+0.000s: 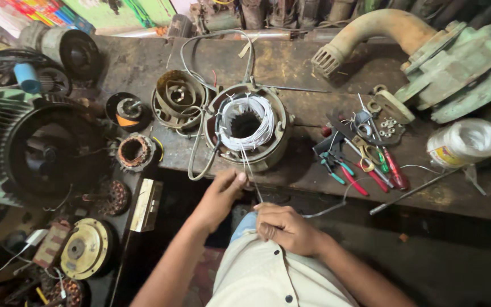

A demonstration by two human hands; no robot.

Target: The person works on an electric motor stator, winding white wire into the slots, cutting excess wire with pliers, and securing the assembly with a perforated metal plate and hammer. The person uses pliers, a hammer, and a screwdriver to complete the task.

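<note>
A round motor stator [247, 126] with white-wrapped windings lies on the dark workbench [302, 62]. Thin white threads [246, 164] run from its windings down toward me. My left hand [223, 196] pinches one of these threads just below the bench edge. My right hand [285, 227] sits closed against my lap, gripping the lower end of a thread and a thin wire. Both hands are close together in front of the stator.
Pliers and screwdrivers [365, 162] lie right of the stator, with a white thread spool [464, 142] beyond. A green pump housing [456, 62] fills the far right. Smaller stators [180, 96], a copper coil [134, 150] and a large black motor [46, 153] crowd the left.
</note>
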